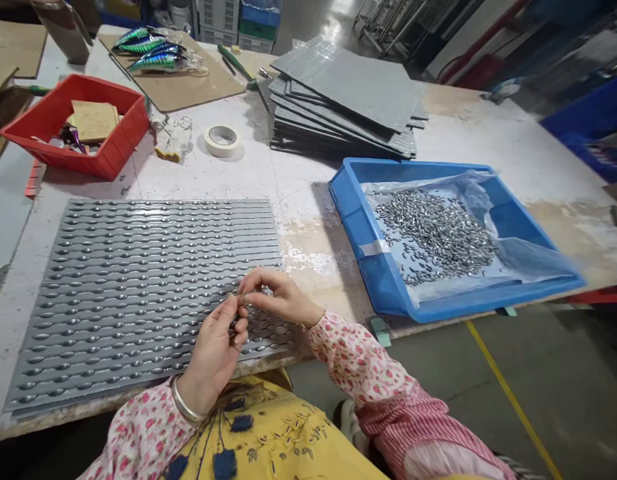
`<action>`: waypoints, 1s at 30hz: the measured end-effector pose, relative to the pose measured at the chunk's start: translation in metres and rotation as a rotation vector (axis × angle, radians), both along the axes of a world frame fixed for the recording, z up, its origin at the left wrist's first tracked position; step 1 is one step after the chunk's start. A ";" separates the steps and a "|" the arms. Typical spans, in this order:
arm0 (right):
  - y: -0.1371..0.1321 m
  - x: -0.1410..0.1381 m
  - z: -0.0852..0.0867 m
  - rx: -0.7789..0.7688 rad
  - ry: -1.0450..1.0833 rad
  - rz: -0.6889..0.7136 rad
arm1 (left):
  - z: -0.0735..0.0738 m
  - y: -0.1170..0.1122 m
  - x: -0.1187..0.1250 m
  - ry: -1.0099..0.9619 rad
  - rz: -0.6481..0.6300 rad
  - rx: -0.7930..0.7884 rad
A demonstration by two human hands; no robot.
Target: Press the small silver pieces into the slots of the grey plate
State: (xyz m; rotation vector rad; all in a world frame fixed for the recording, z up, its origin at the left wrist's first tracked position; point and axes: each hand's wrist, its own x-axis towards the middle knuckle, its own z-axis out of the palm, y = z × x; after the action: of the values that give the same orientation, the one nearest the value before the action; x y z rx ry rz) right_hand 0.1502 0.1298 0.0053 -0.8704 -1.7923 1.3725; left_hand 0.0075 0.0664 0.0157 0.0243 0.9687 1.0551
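My left hand (pixel 216 350) is closed over the lower right part of a grey ridged board (pixel 253 227). Small dark shiny pieces, apparently silver ovals, show between its curled fingers. Thumb and fingers of my right hand (pixel 278 298) pinch together against the left fingertips; what they grip there is too small to make out. Rows of glossy silver ovals (pixel 108 300) lie along the board's ridges, while bare grooves show at its upper right. Many loose silver ovals (pixel 438 230) are heaped on plastic film in a blue tray (pixel 348 200) to the right.
Behind the board stand a red bin (pixel 113 153) with cards in it and a roll of masking tape (pixel 222 141). A stack of grey boards (pixel 343 87) lies at the back. Fish-shaped lures (pixel 156 53) rest on a brown board (pixel 208 87). The table edge runs close in front of me.
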 end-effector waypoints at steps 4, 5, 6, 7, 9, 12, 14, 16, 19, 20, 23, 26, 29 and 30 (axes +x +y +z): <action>0.022 0.017 -0.011 -0.140 0.045 -0.301 | 0.003 -0.001 -0.002 0.026 -0.036 0.025; 0.029 0.022 -0.014 -0.100 -0.036 -0.356 | 0.003 -0.002 -0.003 0.024 -0.040 0.031; 0.036 0.027 -0.016 -0.045 -0.135 -0.383 | 0.003 -0.002 -0.003 0.019 -0.043 0.037; 0.042 0.031 -0.019 0.019 -0.234 -0.383 | 0.003 -0.003 -0.004 0.013 -0.045 0.041; 0.050 0.034 -0.024 0.148 -0.388 -0.342 | 0.001 -0.004 -0.005 0.002 -0.055 0.035; 0.054 0.031 -0.027 0.230 -0.498 -0.286 | -0.001 -0.004 -0.005 -0.001 -0.079 0.014; 0.053 0.027 -0.028 0.206 -0.543 -0.280 | -0.002 -0.004 -0.005 0.008 -0.079 0.012; 0.053 0.024 -0.028 0.190 -0.600 -0.293 | -0.002 -0.003 -0.005 0.018 -0.070 0.011; 0.053 0.021 -0.028 0.249 -0.694 -0.309 | -0.002 -0.002 -0.004 0.035 -0.055 -0.009; 0.054 0.021 -0.028 0.271 -0.710 -0.309 | -0.002 -0.002 -0.004 0.042 -0.051 -0.012; 0.056 0.020 -0.030 0.302 -0.710 -0.315 | -0.002 -0.002 -0.004 0.046 -0.045 -0.010; 0.052 0.018 -0.027 0.319 -0.653 -0.341 | -0.001 -0.001 -0.003 0.030 -0.028 -0.001; 0.040 0.016 -0.013 0.307 -0.486 -0.297 | 0.000 -0.001 -0.002 0.027 0.020 0.013; 0.034 0.015 -0.007 0.276 -0.412 -0.239 | 0.000 -0.001 -0.002 0.024 0.035 0.014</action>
State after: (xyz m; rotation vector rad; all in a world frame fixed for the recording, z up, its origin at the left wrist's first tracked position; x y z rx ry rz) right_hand 0.1649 0.1634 -0.0018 -1.2309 -2.0399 0.8090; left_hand 0.0055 0.0652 0.0158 0.0324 0.9867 1.0959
